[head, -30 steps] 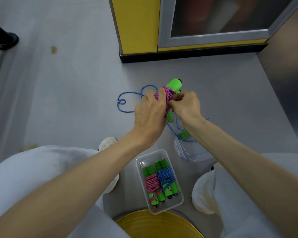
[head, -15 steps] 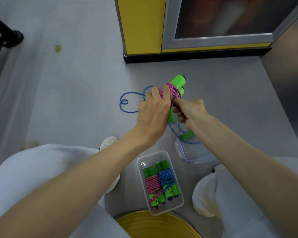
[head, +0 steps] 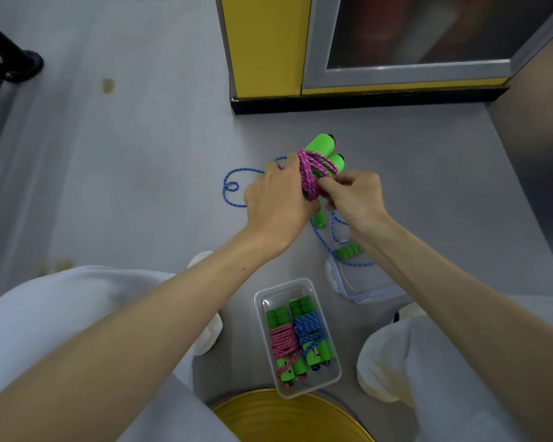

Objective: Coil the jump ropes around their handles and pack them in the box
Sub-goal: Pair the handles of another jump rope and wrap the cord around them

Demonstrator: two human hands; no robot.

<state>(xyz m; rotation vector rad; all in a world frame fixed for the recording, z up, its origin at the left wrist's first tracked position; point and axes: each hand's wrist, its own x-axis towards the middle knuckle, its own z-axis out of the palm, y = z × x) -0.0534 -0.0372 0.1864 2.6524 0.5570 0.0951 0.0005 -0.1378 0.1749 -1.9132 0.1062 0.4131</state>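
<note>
Grey floor [head: 125, 186]; left hand [head: 275, 202] grips green handles [head: 321, 143], right hand [head: 358, 199] pinches pink rope [head: 308, 177].

Your left hand [head: 278, 199] hides the middle of the handles [head: 322, 144]. Your right arm [head: 428, 269] covers part of the blue rope [head: 243, 170] and the lid [head: 364, 282].

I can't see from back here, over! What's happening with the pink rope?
Left hand grips green handles; right hand pinches pink rope wound round them. Box holds two coiled ropes. Blue rope loose on floor beneath.
</note>
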